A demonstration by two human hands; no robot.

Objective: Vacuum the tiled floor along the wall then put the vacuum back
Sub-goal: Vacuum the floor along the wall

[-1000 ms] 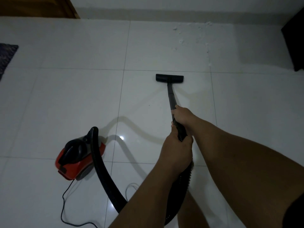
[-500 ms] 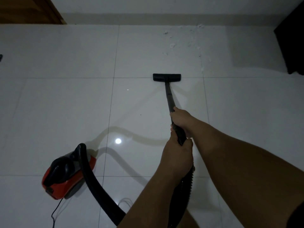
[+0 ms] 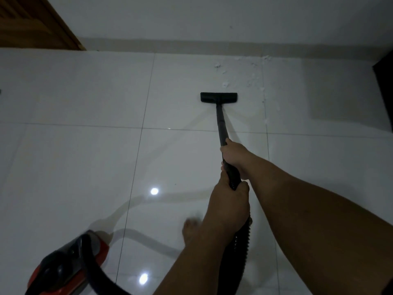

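Observation:
A black vacuum wand (image 3: 221, 124) slants up from my hands to a flat black floor nozzle (image 3: 218, 97) resting on the white tiled floor (image 3: 85, 158). My right hand (image 3: 236, 155) grips the wand higher up; my left hand (image 3: 228, 206) grips the ribbed handle just below it. White crumbs and dust (image 3: 251, 75) lie scattered just beyond and right of the nozzle, near the wall's base (image 3: 191, 46). The red and black vacuum body (image 3: 70, 265) sits at the lower left, its black hose (image 3: 240, 252) curving behind my arms.
A wooden door (image 3: 32, 24) stands at the top left. A dark piece of furniture (image 3: 385, 86) fills the right edge. My bare foot (image 3: 190, 231) shows, blurred, below my left hand. Ceiling light reflections glint on the tiles.
The nozzle has been pushed forward, nearer the crumbs and the wall. I have stepped forward; the vacuum body now sits lower and closer at the left, and a foot has come into view.

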